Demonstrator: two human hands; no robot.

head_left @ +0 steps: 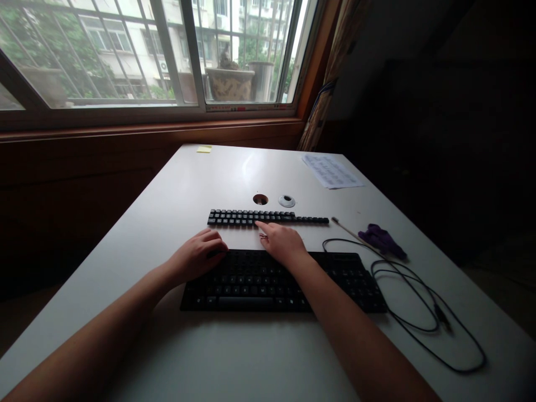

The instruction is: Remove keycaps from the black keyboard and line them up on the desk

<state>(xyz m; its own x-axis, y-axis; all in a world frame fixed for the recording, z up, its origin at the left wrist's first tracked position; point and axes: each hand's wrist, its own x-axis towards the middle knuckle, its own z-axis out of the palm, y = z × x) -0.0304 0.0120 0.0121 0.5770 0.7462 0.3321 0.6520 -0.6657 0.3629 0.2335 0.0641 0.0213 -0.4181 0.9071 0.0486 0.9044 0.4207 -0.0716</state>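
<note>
Keycaps (228, 216) lie in tight rows on the white desk (146, 229), just beyond the keyboard (247, 290); how do we expect them to handle?

Light and stiff, we judge: hard plastic, perhaps a little slick. We would pinch one by opposite side walls, where its neighbours leave us access

And what are our hands gripping?

Our right hand (285, 243) stretches its forefinger to the nearest row, at or touching a cap; we cannot tell whether it pinches one. Our left hand (199, 254) curls over the keyboard's upper left edge, and its fingertips are hidden, so we cannot tell there either

Where do we have room?

Bare surface opens left of the rows. Beyond them sits a round hole (260, 199), which we think could swallow a stray cap. To the right, a thin stick (352, 233) ends just beside the rows, with the purple cloth (381, 240) and black cable (464, 371) crowding that side
</note>
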